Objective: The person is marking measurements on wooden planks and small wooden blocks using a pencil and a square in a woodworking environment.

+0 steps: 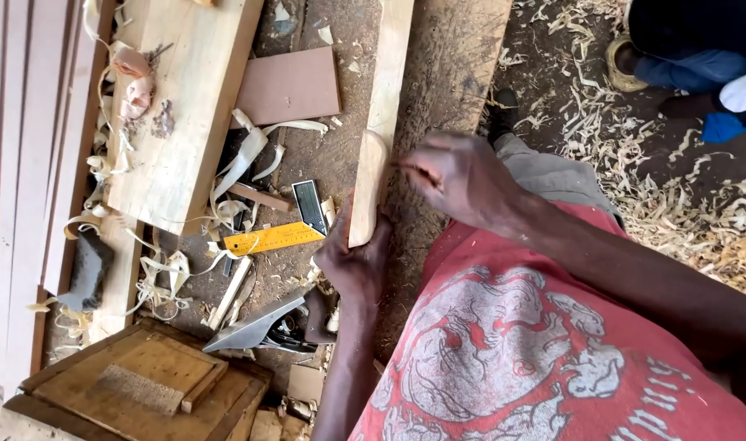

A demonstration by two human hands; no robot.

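Left hand (355, 263): fingers (381, 233) clenched around the near end of a pale wood strip (379, 122), thumb on its left face. The strip runs away from the person, up the middle of the bench (307, 163).

Right hand (458, 175): blurred, just beside the strip's right edge near its rounded end; whether its fingers grasp anything cannot be told.

Beside the left hand: yellow ruler (273, 238) lying flat, a square's dark head (311, 206) at its far end.

Below the hand: metal plane (262, 327), tilted, grey sole showing.

Left of the ruler: thick plank (177, 106), with curled shavings (242, 155) trailing off its near corner. A brown board (291, 86) lies between plank and strip.

Far left: dark block (87, 269) on a narrow plank.

Near left corner: framed wooden panel (144, 384).

Person: red printed shirt (536, 343).

Upper right: floor (634, 155) strewn with shavings; another person's legs in blue trousers (691, 65).
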